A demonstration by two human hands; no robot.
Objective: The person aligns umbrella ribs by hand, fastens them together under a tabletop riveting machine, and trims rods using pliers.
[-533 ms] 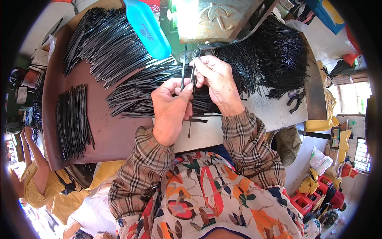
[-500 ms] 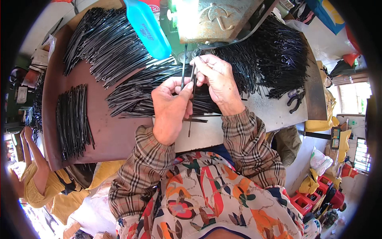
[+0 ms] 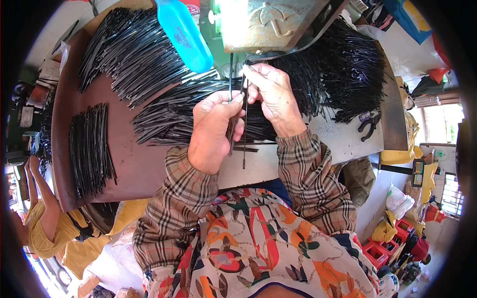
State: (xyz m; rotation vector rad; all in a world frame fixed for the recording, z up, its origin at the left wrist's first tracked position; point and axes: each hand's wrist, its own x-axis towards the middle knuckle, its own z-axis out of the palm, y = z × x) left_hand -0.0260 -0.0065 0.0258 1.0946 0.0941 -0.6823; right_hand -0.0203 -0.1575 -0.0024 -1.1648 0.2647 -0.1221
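Note:
My left hand (image 3: 214,130) is closed, thumb and fingers pinching a thin dark metal rod (image 3: 231,77) that stands upright under the front of a machine (image 3: 278,27). The rod's upper end is hidden by the machine. Close beside it, my right hand (image 3: 275,97) pinches the top of another slender black rod (image 3: 244,149), which looks like an umbrella rib. This rib hangs down past my left fingers and ends in a small knob. Behind my hands lies a pile of similar black ribs (image 3: 171,116).
More black ribs are heaped at the far left (image 3: 134,54) and right (image 3: 353,69), with a neat bundle (image 3: 92,149) at the near left. A blue plastic piece (image 3: 184,37) hangs beside the machine. Pliers (image 3: 369,127) lie at the right. Another person's arm (image 3: 47,191) shows at the left.
My hands have drawn slightly apart, the left one a little lower and the right one slightly to the right. The hanging rib's lower end has shifted right and its knob shows more clearly.

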